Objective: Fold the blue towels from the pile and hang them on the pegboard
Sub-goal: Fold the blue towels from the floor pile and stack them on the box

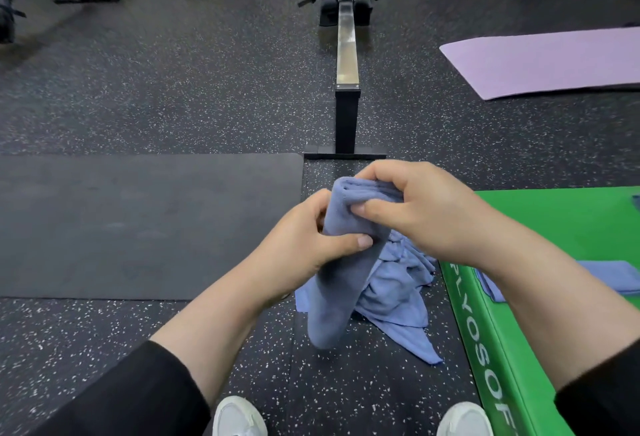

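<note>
Two hands on one folded blue towel (pixel 341 262) | left hand (pixel 304 241) pinches midway, right hand (pixel 426 207) grips top fold | hangs above floor pile (pixel 394 283) | soft, light, floppy: hold at fold.

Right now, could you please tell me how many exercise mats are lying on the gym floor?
2: a black rubber exercise mat flat on the floor at the left, and a lilac foam exercise mat at the far right, running out of frame. Others may lie outside the view.
</note>
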`<state>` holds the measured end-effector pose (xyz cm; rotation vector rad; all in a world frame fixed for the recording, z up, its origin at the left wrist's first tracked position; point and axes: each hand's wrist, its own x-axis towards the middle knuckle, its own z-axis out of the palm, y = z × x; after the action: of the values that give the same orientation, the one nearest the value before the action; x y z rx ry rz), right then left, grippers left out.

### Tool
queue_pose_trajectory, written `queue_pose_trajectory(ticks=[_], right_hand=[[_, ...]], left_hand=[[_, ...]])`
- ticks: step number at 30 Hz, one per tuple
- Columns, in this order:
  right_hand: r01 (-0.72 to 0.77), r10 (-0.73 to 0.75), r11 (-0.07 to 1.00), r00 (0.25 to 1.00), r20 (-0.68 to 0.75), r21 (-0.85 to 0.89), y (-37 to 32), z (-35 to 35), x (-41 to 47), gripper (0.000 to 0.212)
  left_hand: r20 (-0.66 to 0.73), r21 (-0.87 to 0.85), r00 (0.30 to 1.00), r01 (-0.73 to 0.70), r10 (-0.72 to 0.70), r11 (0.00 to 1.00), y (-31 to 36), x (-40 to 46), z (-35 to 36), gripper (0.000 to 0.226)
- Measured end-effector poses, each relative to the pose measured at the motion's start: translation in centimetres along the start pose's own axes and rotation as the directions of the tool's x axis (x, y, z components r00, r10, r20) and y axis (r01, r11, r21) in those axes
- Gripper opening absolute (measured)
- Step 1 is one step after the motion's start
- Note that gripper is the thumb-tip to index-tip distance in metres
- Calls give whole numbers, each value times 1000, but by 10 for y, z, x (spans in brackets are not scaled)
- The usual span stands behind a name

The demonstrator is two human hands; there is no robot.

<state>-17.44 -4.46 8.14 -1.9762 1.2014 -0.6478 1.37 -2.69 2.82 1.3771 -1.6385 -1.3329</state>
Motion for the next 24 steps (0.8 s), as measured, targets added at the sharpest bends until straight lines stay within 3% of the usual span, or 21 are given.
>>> queue_pose_trajectory(ticks=[5, 10, 12, 15, 18, 24], right_hand=[[49, -50, 999, 987, -150, -15, -15, -6, -1, 10], [43, 43, 956, 959, -282, 290, -22, -10, -6, 14], [32, 64, 942, 960, -273, 333, -25, -12, -9, 15], [36, 28, 964, 971, -239, 262, -32, -12, -15, 17], [48, -20, 991, 976, -218, 124, -42, -10, -18, 15], [116, -127, 990, 980, -152, -81, -66, -11, -20, 16]], left_hand=[[5, -39, 1000, 7, -7, 999, -4, -15, 3, 19], [5, -234, 994, 106, -107, 966, -3, -30, 5, 73], [3, -259, 992, 120, -124, 958, -1, -35, 5, 64], [-10, -116, 999, -44, 44, 992, 4, -42, 7, 32], [-80, -142, 992, -104, 93, 984, 1, -43, 6, 47], [-116, -199, 989, -118, 96, 973, 0, -40, 3, 28]])
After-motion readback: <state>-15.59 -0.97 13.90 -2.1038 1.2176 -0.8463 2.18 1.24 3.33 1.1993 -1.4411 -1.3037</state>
